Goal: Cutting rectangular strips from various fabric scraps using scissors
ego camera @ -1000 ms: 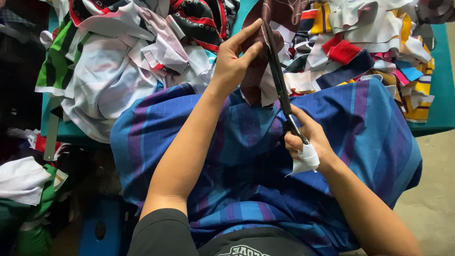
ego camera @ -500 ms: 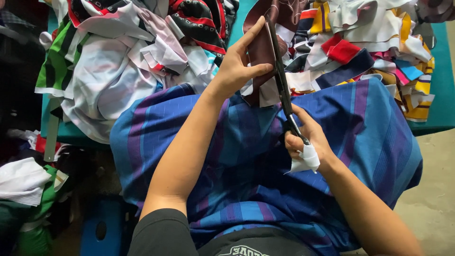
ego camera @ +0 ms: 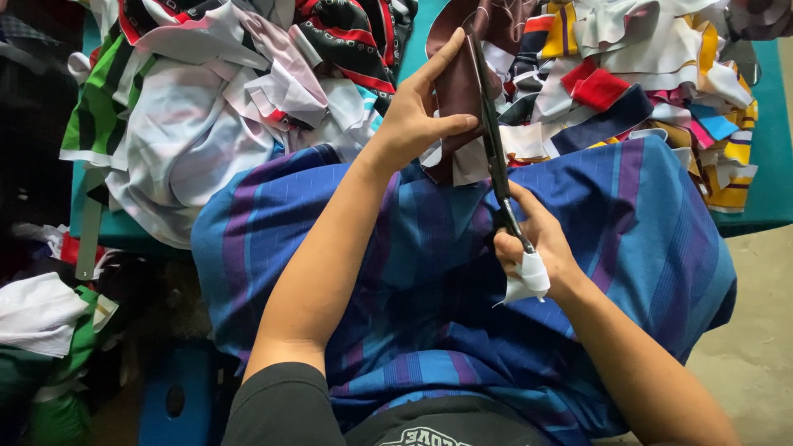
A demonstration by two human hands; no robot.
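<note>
Two bare hands worked over a blue and purple striped cloth that lay draped across the person's lap. The left hand reached past the far edge of that cloth and pinched a dark maroon fabric scrap, thumb pressed against one face, the forefinger stretched up along the other and the remaining fingers curled behind it. The scrap stood roughly upright just above the striped cloth's far edge. The right hand hovered over the striped cloth, its fingers curled tight around the handles of long black scissors, a white wrap wound about the thumb. The blades ran up from that hand along the right edge of the maroon scrap, touching it; whether they were parted could not be told. Beyond the striped cloth to the left, a heap of white, green and red fabric pieces lay on a teal table. Beyond it to the right, a pile of yellow, red, navy and white offcuts crowded the same table. Left of the cloth, lower down, more white and green rags lay bunched.
</note>
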